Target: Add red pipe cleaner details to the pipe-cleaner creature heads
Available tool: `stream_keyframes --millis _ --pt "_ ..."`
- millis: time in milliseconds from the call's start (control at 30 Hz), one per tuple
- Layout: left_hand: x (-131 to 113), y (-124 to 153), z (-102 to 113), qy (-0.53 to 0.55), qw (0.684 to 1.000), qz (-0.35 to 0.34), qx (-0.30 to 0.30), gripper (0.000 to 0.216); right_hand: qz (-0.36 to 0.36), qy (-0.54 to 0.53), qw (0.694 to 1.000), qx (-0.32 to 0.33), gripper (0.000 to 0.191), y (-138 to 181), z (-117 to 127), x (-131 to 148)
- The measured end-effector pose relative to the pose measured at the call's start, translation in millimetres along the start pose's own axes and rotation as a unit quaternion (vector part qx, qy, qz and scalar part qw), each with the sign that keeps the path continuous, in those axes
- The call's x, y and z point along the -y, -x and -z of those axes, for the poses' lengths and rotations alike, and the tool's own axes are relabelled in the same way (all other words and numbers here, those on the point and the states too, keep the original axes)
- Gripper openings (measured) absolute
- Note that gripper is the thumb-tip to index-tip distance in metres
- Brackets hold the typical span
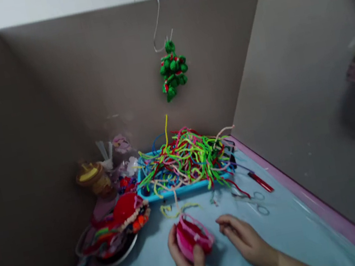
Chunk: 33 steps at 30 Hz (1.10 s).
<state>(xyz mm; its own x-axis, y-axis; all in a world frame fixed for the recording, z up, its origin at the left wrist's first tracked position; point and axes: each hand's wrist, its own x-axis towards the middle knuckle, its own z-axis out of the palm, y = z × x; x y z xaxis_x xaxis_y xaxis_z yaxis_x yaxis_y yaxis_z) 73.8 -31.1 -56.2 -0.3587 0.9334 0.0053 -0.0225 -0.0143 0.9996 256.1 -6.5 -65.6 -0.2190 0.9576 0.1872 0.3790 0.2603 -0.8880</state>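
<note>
My left hand point(187, 263) is closed round a small pink ring-shaped piece made of fuzzy wire point(193, 237), holding it just above the light blue table top point(284, 242). A pale strand runs from the pink piece toward the tray. My right hand point(246, 237) rests on the table just to the right of the pink piece, fingers curled and pointing at it, with nothing visible in them. Behind both hands stands a blue tray point(173, 191) heaped with fuzzy wires of several colours point(186, 156).
A bowl point(123, 253) with red and multicoloured finished pieces sits at the left. A yellow spool point(91, 174) and small items stand behind it. A red-handled tool point(260, 181) and scissors point(255, 204) lie right of the tray. A green wire ornament point(172, 70) hangs on the cardboard wall.
</note>
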Motion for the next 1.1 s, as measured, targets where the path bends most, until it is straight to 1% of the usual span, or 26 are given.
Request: stream_keyframes --millis 33,133,233,333,433,533,633,700,733,833,933,1000,1100 --pt "-7.0 -2.4 -3.3 0.026 1.0 0.004 -0.001 0.056 0.005 0.001 1.0 0.001 0.021 -4.6 1.2 2.2" --pt "-22.5 -9.9 -9.9 0.083 0.996 -0.025 0.036 0.061 0.005 -0.016 1.0 -0.019 0.02 -15.9 3.9 5.4" --pt "-27.1 -13.1 -10.7 0.084 0.994 -0.053 0.037 0.062 -0.002 -0.052 0.997 -0.051 0.02 -19.4 2.9 4.4" --pt "-28.6 -13.9 -9.8 0.078 0.993 -0.064 0.057 0.062 -0.004 -0.079 0.993 -0.083 0.021 -20.0 -0.1 5.1" --pt "-31.5 -15.4 -9.8 0.08 0.991 -0.074 0.074 0.059 0.008 -0.092 0.992 -0.09 0.022 -19.0 -0.8 12.9" --pt "-34.6 -16.6 -10.6 0.068 0.99 -0.09 0.085 0.061 0.049 -0.085 0.992 -0.079 0.021 -14.8 2.8 27.1" --pt "-37.4 -15.7 -10.7 0.048 0.988 -0.107 0.1 0.064 0.127 -0.06 0.989 -0.048 0.022 -9.3 6.9 42.1" --pt "-39.3 -14.7 -10.4 0.035 0.986 -0.118 0.11 0.062 0.162 -0.049 0.985 -0.021 0.025 -6.9 8.2 49.4" --pt "-40.0 -14.4 -10.3 0.03 0.985 -0.124 0.118 0.061 0.168 -0.046 0.985 -0.013 0.025 -6.3 8.5 52.0" --pt "-40.0 -15.3 -10.2 0.028 0.98 -0.133 0.148 0.061 0.157 -0.042 0.987 -0.01 0.016 -5.9 9.5 56.1" --pt "-37.8 -16.9 -11.0 0.029 0.972 -0.127 0.194 0.064 0.146 -0.05 0.988 -0.011 0.018 -6.1 12.2 57.2" --pt "-36.5 -17.3 -11.8 0.021 0.965 -0.135 0.221 0.07 0.145 -0.062 0.987 -0.011 0.017 -6.4 14.1 56.9" --pt "-35.6 -17.3 -12.9 0.007 0.961 -0.149 0.232 0.074 0.137 -0.092 0.986 -0.001 0.015 -7.0 15.0 53.9"
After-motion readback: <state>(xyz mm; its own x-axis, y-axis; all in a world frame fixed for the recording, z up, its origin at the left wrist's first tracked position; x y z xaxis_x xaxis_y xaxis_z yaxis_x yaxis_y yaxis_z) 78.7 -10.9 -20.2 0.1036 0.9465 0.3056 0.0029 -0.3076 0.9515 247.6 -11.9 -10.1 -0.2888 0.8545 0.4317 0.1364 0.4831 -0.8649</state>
